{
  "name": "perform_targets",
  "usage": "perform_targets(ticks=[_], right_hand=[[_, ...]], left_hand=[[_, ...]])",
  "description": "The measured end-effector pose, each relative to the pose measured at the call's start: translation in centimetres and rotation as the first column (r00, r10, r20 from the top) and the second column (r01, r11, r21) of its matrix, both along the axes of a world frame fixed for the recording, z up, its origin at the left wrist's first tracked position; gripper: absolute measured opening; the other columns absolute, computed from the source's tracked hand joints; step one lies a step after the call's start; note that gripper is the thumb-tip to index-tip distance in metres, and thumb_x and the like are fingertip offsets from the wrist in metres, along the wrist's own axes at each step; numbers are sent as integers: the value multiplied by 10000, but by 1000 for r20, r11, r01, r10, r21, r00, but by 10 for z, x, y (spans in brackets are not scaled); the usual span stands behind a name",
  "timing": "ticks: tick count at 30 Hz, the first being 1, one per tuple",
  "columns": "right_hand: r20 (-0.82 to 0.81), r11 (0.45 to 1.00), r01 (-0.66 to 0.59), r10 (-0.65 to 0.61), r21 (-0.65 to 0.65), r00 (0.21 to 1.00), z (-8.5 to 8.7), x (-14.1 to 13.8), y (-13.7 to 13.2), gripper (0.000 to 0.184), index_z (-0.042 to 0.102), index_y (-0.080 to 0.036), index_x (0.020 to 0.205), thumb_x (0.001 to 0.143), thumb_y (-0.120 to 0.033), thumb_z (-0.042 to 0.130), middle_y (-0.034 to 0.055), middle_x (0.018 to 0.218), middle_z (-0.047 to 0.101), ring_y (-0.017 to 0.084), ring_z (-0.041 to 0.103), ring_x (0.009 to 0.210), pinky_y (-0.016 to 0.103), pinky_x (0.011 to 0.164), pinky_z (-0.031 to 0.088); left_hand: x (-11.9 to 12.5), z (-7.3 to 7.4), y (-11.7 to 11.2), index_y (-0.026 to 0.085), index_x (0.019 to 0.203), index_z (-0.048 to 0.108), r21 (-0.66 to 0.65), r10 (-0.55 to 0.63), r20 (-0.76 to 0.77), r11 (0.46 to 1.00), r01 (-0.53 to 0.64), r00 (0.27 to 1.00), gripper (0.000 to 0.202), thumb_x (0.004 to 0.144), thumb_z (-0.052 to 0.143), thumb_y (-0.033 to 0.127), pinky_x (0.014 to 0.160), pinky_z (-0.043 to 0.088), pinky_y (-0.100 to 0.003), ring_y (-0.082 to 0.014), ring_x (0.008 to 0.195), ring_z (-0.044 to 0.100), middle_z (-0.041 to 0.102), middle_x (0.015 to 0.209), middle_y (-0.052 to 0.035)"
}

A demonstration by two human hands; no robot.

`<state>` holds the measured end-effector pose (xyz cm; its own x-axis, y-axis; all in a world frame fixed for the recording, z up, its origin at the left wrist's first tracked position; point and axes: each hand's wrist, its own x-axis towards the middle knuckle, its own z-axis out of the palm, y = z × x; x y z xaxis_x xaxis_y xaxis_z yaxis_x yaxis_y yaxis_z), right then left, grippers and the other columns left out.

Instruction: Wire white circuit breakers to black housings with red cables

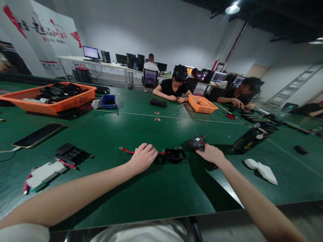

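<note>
My left hand (143, 157) rests on the green table (151, 195) with its fingers curled over a red cable (126, 150), pressing it down beside a small black plastic part (176, 155). My right hand (210, 154) is wrapped round the grip of a dark electric screwdriver (196, 143), whose tip points toward the black part. The two hands are about a hand's width apart with the part between them.
A black tray piece (72, 153) and a white-and-red module (44, 173) lie at the left, and a phone (37, 134) lies beyond them. An orange bin (50, 97) stands far left and a white cloth (262, 169) lies at the right. Two people work across the table near a small orange tray (202, 104).
</note>
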<state>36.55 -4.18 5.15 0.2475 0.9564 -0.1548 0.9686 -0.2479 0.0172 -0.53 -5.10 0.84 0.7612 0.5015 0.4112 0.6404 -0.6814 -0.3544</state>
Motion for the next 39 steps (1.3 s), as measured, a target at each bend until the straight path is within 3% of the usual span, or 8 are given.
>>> perform_targets(ticks=[3,6,10,13,18,24,33,39], right_hand=[[49,998,-43,46,-54,998,12,-8,-4,648,651,-39,1069,881,-639,492,268,1095,685,406,666,1020,453,847,502],[44,973,-216,213,78,976,29,-24,-13,594,640,-64,1125,913,-595,482,258,1132,663,391,642,1061,496,921,480],[-151,704,-541,663,460,733,33,-56,-25,476,541,-180,1308,944,-484,509,159,1352,565,293,524,1267,460,1093,393],[-193,564,-602,800,565,568,15,-73,-28,556,495,-191,1367,891,-454,610,153,1403,524,292,465,1327,477,1132,359],[-275,609,-600,783,519,557,-11,-78,-30,648,456,-191,1411,851,-438,671,165,1411,519,309,482,1312,501,1115,382],[-358,664,-603,747,443,560,-18,-78,-28,562,523,-197,1351,836,-336,696,145,1337,576,292,546,1235,478,1082,421],[-394,666,-579,746,471,537,-22,-80,-25,536,538,-208,1327,834,-325,714,130,1294,589,279,561,1197,467,1065,434],[-326,634,-599,770,489,549,-25,-82,-26,717,420,-227,1438,817,-411,729,147,1407,497,309,466,1316,518,1100,393]], left_hand=[[0,0,0,161,1069,656,2,-2,4,1000,2,1000,202,956,490,188,864,345,-396,-235,965,529,676,1015,-89],[0,-1,0,167,1072,656,5,-2,11,1000,2,1000,201,955,494,190,871,339,-401,-238,974,529,675,1008,-90],[1,-1,0,170,1049,660,13,5,11,1000,-5,1000,188,947,504,195,842,338,-402,-241,951,527,670,969,-93],[1,-1,0,170,1047,661,22,11,8,1000,-12,1000,189,945,504,191,833,341,-399,-236,950,523,669,977,-93],[1,-1,0,171,1036,650,15,3,-5,1000,-3,1000,176,947,499,192,848,348,-397,-231,958,522,668,984,-82],[2,1,-1,171,1038,647,12,1,-3,1000,-1,1000,197,970,463,196,853,348,-393,-228,964,531,672,991,-82],[1,0,0,182,1154,626,20,-21,17,1000,21,1000,239,960,488,199,863,358,-398,-230,1003,556,680,1074,-91],[1,4,-3,186,1112,644,96,-65,71,994,58,995,211,947,514,205,865,387,-395,-221,989,594,696,1048,-80]])
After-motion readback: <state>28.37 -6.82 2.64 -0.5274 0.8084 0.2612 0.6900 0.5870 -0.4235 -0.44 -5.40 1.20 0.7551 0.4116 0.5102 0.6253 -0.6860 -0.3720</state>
